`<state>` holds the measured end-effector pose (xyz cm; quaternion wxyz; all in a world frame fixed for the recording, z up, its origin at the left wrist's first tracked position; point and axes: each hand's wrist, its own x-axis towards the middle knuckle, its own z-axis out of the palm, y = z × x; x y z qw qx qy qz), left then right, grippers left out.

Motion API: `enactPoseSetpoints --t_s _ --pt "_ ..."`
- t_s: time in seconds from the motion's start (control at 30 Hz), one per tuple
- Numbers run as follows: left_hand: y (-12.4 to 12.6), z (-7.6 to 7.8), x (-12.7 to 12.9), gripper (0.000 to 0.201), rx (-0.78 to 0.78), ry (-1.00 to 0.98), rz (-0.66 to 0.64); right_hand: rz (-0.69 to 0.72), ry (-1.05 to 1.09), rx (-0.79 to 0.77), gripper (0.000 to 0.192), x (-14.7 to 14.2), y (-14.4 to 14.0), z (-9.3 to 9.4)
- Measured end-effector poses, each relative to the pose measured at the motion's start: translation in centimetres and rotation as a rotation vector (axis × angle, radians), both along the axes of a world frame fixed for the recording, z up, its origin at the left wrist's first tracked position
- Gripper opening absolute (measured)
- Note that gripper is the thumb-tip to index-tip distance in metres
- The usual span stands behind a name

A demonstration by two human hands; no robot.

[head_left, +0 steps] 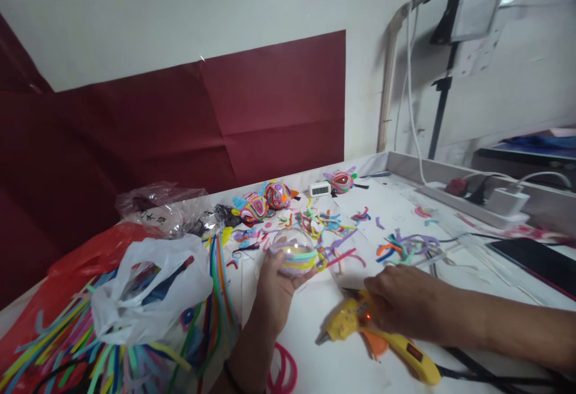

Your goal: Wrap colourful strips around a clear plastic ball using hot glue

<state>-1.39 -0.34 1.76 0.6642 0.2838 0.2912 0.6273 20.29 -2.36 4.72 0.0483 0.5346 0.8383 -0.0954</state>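
Observation:
My left hand [274, 292] is wrapped around a clear plastic ball [293, 252], whose lower part has pastel and yellow pipe cleaners wound around it. A yellow end of pipe cleaner sticks out at the ball's right side. My right hand [396, 295] is closed, with its fingers curled down at the back of a yellow hot glue gun [344, 321]. That glue gun lies on its side, nozzle to the left, with a small red light lit. From under the right fingers pokes a dark pointed tip [351, 291]; what these fingers grip is hidden.
Finished pipe-cleaner fish [252, 208] and a small digital timer [320, 189] stand at the back. Pipe-cleaner scraps [398, 247] litter the table. Left are a white plastic bag [150, 286] and bundled pipe cleaners; right, a phone [535, 265] and a power strip [477, 205].

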Motion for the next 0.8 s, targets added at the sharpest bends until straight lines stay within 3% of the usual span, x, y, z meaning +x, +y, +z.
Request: enactPoseSetpoints --t_s 0.23,0.53,0.8 --pt "-0.1 0.1 0.1 0.057 0.069 0.022 0.005 -0.062 0.029 -0.06 0.018 0.2 -0.5 -1.2" --pt "0.0 0.0 -0.1 0.053 0.153 0.042 0.024 -0.103 0.016 -0.142 0.027 -0.4 -1.5 -1.3" --pt "0.0 -0.4 -0.2 0.06 0.25 0.1 0.04 -0.182 0.185 -0.164 0.018 0.7 -1.7 -3.4"
